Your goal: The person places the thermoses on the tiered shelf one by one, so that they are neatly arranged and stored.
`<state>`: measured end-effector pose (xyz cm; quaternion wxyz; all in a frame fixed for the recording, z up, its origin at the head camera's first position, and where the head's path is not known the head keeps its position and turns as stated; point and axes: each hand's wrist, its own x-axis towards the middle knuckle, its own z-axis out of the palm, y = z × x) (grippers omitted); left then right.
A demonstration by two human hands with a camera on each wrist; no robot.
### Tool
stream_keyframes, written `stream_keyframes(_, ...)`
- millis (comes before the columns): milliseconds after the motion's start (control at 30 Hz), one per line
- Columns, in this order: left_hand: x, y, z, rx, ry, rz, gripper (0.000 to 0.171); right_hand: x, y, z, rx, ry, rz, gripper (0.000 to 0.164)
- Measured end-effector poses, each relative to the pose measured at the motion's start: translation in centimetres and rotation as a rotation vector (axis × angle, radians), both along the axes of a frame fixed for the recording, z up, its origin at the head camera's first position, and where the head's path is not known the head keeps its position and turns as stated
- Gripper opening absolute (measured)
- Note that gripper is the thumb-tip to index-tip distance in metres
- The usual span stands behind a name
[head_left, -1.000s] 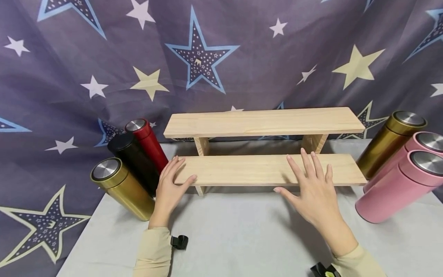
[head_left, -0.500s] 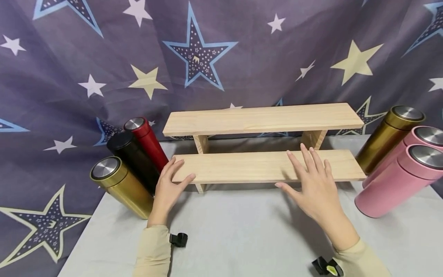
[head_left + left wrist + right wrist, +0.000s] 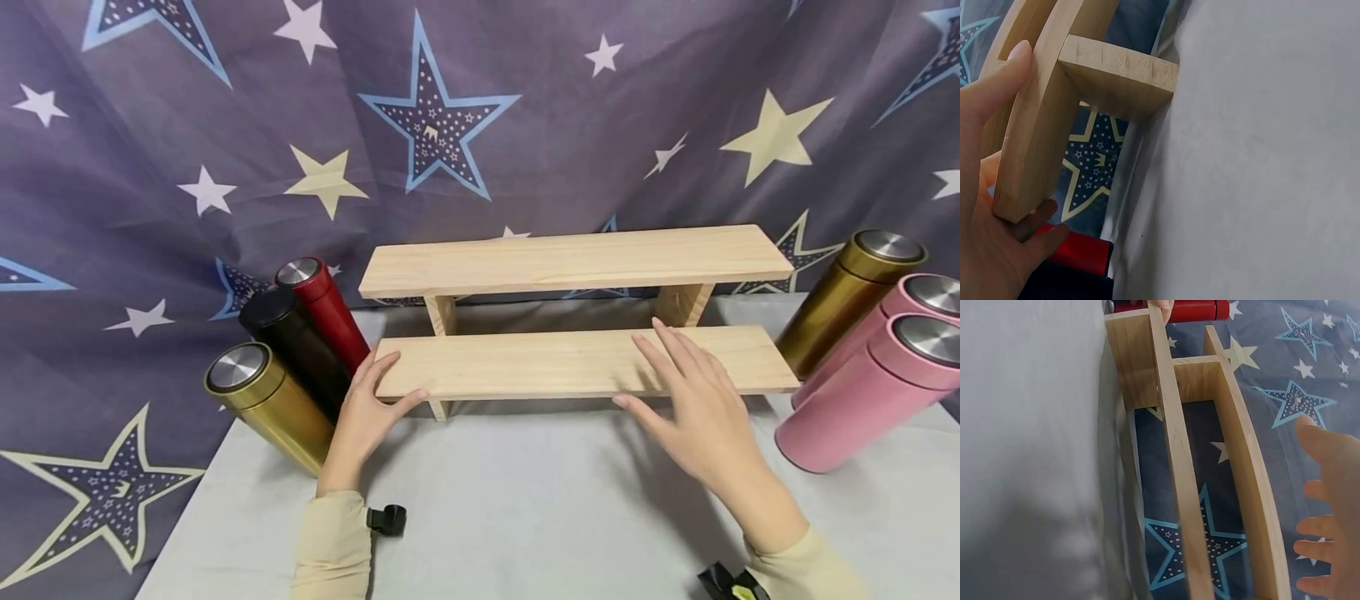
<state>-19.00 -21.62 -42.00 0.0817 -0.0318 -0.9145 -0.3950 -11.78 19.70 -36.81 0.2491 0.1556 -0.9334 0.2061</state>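
Observation:
A two-tier wooden shelf (image 3: pixel 517 364) of pale boards stands at the back of the table in the head view. At the left end of its lower board is my left hand (image 3: pixel 362 421). The left wrist view shows the thumb (image 3: pixel 1017 62) against the board's front edge, with other fingers bent around its end. My right hand (image 3: pixel 701 412) hovers over the right part of the lower board, fingers extended and thumb apart. In the right wrist view, a gap separates these fingers (image 3: pixel 1316 550) from the wood.
Left of the shelf stand gold (image 3: pixel 273 408), black (image 3: pixel 300 354) and red (image 3: pixel 330 317) flasks. To its right are another gold flask (image 3: pixel 840 304) and two pink ones, the nearer pink flask (image 3: pixel 855 400) in front. A starry cloth (image 3: pixel 525 108) hangs behind the white-covered table (image 3: pixel 517 500).
My right hand has shifted slightly to the right, and its fingers have drawn closer together. The left hand stays at the shelf's end; the shelf and flasks keep their places.

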Motion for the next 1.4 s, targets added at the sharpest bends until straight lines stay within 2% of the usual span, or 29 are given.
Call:
stream_keyframes(233, 0.0, -0.5, -0.1, 0.019, 0.024, -0.001, 0.079, 1.5, 0.9, 0.5, -0.031, 0.080, 0.039, 0.070)
stream_keyframes(533, -0.2, -0.2, 0.1, 0.015, 0.016, 0.000, 0.078, 3.9, 3.5, -0.3, -0.112, 0.166, -0.007, 0.063)
stream_keyframes(700, -0.2, -0.1, -0.1, 0.007, 0.008, 0.000, 0.079, 5.1, 5.0, -0.4, -0.219, 0.290, -0.011, 0.067)
stream_keyframes(867, -0.1, -0.1, -0.2, 0.003, 0.006, 0.001, 0.079, 6.3, 6.3, 0.0, -0.318, 0.397, -0.014, 0.063)
stream_keyframes(1000, -0.1, -0.1, -0.3, 0.003, 0.006, 0.003, 0.079, 7.1, 7.6, -0.2, -0.462, 0.479, 0.042, 0.055)
stream_keyframes(1100, 0.0, -0.1, -0.3, 0.005, 0.000, 0.004, 0.080, 7.4, 9.1, -1.1, -0.571, 0.493, 0.061, 0.049)
stream_keyframes(1200, 0.0, -0.1, -0.3, 0.007, -0.008, 0.005, 0.081, 7.9, 10.8, -1.8, -0.599, 0.442, -0.020, 0.046)
stream_keyframes(1400, -0.1, -0.1, -0.4, 0.010, -0.012, 0.001, 0.080, 8.8, 12.6, -2.7, -0.572, 0.285, -0.327, 0.040)
